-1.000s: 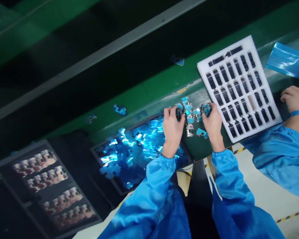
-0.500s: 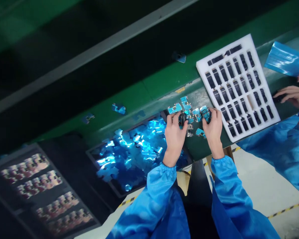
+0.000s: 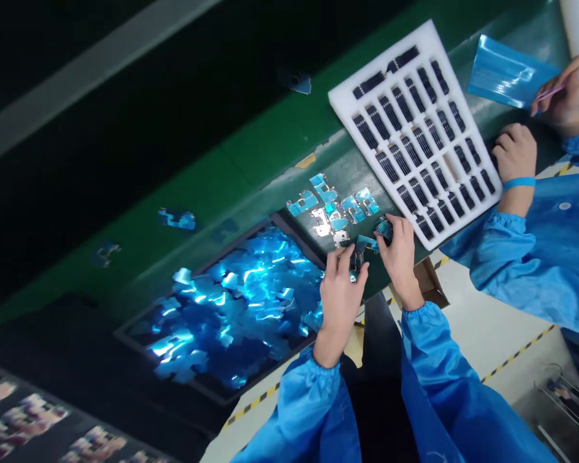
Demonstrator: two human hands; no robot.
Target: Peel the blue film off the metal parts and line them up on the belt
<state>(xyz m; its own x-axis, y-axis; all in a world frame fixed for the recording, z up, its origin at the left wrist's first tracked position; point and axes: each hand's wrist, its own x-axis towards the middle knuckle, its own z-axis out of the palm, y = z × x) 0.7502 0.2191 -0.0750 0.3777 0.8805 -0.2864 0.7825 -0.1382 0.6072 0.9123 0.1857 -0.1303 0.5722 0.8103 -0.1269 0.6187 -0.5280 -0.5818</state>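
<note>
My left hand (image 3: 341, 283) has its fingers closed round a small stack of dark-edged circuit boards (image 3: 359, 257) near the bench's front edge. My right hand (image 3: 399, 251), beside it, holds a small stack of blue-filmed circuit boards (image 3: 383, 227) between thumb and fingers. A loose blue-filmed board (image 3: 366, 243) lies between the hands. Just beyond them, several blue-filmed boards (image 3: 338, 215) are spread on the green bench, touching or overlapping. One board (image 3: 321, 221) among them shows a silvery face. The fingers hide part of each stack.
A white foam tray (image 3: 340, 99) with dark stacks in slots stands at right. A dark tray (image 3: 289, 231) heaped with shiny blue film pieces lies left; boards (image 3: 177, 218) sit behind it. At far right, a co-worker's hands (image 3: 516, 154) are near a blue pouch (image 3: 509, 71).
The view has shifted right. Both hands have moved nearer the bench's front edge, away from the spread boards, still holding their stacks. The co-worker's hand has drawn into a closed shape.
</note>
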